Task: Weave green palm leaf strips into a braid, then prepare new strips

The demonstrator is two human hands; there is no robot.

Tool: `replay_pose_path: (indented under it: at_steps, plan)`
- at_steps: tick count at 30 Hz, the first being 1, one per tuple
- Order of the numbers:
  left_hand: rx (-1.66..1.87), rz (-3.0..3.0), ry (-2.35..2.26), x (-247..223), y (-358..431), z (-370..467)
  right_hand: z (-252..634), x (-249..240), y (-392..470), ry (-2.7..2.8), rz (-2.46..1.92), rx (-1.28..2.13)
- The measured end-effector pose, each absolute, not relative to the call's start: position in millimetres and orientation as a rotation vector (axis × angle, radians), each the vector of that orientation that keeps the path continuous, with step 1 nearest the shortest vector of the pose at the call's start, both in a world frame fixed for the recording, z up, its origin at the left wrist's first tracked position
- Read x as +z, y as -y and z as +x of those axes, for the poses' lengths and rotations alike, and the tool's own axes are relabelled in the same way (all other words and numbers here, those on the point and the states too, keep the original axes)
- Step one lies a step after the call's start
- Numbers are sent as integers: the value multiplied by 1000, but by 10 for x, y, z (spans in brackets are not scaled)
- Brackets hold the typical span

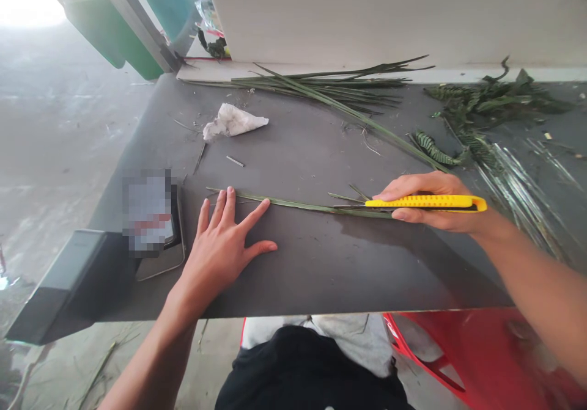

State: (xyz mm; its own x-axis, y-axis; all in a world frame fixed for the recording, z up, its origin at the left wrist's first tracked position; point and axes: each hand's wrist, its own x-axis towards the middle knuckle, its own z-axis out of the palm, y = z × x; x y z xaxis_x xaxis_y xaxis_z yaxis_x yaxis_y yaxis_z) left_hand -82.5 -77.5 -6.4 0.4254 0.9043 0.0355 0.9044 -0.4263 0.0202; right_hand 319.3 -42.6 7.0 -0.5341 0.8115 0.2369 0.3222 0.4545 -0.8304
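My left hand (225,234) lies flat on the grey table with its fingers spread, pressing over one end of a long green leaf strip (298,204). In my right hand (426,196) is a yellow utility knife (422,203), its blade out and pointing left. The blade lies along the strip near its right part, and thin split pieces (346,197) stick out beside it. The strip's right end runs under my right fingers, where I cannot see it fully.
Long green leaves (321,89) lie along the back. At the right are woven leaf pieces (486,101) and a bundle of shiny wires (523,196). A crumpled tissue (233,121), a small metal rod (235,161) and a pixelated device (151,214) sit on the left side.
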Motion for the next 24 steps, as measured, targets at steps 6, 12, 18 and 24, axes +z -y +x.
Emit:
replay_pose_path:
  at_steps: [6, 12, 18, 24]
  plan:
    - [-81, -2649, 1685, -77, 777, -837, 3312, 93, 509, 2114, -939, 1001]
    - [-69, -2644, 1686, -77, 774, -829, 3524, 224, 655, 2103, -1056, 929]
    - [-100, -2645, 1697, -89, 770, -828, 3790, 250, 787, 2059, -1186, 826]
    - [-187, -2656, 1677, -86, 765, -827, 3697, 279, 850, 1911, -1380, 582]
